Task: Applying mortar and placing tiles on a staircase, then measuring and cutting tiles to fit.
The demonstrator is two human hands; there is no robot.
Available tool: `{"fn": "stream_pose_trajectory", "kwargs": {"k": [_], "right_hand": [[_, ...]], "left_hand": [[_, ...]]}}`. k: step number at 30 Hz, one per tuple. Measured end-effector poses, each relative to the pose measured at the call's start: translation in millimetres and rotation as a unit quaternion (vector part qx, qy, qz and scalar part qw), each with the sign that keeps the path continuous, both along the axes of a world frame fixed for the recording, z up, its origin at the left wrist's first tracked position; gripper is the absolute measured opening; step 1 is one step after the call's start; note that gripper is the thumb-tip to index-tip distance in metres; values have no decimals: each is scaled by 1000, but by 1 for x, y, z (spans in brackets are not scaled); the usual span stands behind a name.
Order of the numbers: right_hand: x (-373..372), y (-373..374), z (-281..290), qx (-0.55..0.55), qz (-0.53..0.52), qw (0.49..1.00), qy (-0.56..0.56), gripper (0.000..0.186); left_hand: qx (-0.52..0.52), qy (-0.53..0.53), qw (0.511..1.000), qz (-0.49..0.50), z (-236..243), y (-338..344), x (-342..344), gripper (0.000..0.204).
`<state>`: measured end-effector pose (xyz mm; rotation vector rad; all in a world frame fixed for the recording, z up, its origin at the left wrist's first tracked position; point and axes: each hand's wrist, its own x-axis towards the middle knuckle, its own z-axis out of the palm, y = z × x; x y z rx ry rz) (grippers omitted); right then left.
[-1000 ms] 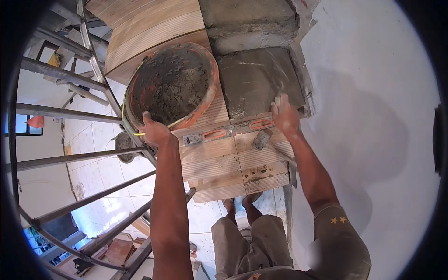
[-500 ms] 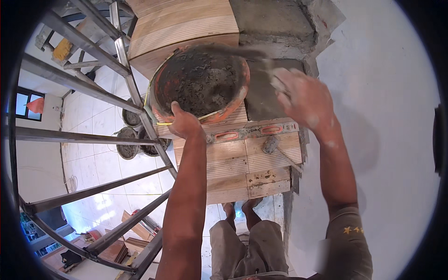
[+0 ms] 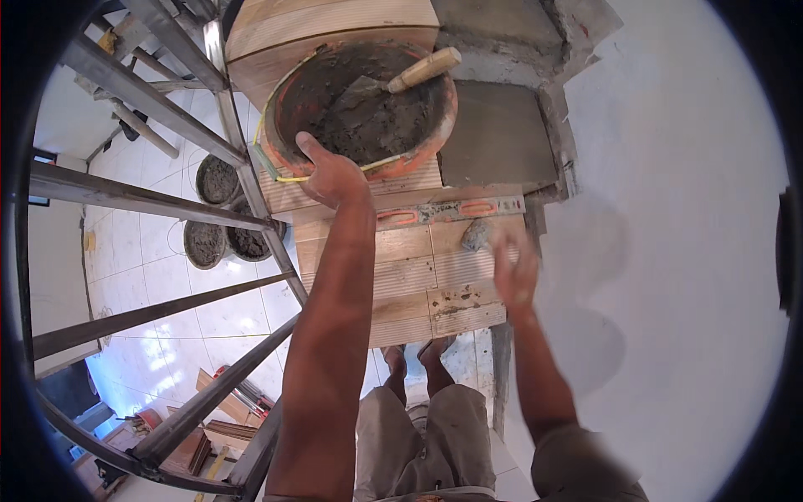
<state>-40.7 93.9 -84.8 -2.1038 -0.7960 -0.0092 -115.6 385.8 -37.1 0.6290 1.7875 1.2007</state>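
My left hand (image 3: pixel 336 180) grips the near rim of an orange bucket (image 3: pixel 447 125), its thumb over the inside edge. Grey wet mortar (image 3: pixel 368 134) fills much of the bucket. Lying in it is a trowel (image 3: pixel 425 69), its wooden handle resting toward the right rim, held by neither hand. My right hand (image 3: pixel 514 269) is blurred by motion just beside a mallet (image 3: pixel 477 235) on the wood-look tiled step. That hand covers the mallet's handle, and whether its fingers have closed cannot be told.
A spirit level (image 3: pixel 452 212) lies along the step behind the mallet. Wet mortar coats the step bed (image 3: pixel 498 134) right of the bucket. Metal railing bars (image 3: pixel 150 197) stand at left, with several mortar buckets (image 3: pixel 205 243) on the floor beyond. A white wall (image 3: pixel 669 251) borders the right.
My right hand has left the trowel in the bucket and come down toward me to the mallet. My left hand stays on the bucket rim. The whole view has shifted slightly.
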Motion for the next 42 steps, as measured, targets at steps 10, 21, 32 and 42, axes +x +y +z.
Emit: {"fn": "stream_pose_trajectory", "kwargs": {"k": [10, 21, 32, 42], "right_hand": [[-318, -525, -164, -496, -222, 571, 616, 35], [-341, -441, -175, -164, -212, 919, 291, 24], [-326, -350, 30, 566, 111, 456, 677, 49], [-634, -566, -51, -220, -341, 816, 411, 51]], "left_hand": [[140, -211, 951, -179, -54, -48, -21, 88], [-243, 198, 625, -715, -311, -431, -330, 48], [-595, -240, 582, -500, -79, -505, -266, 71], [-320, -162, 364, -860, 78, -536, -320, 62]]}}
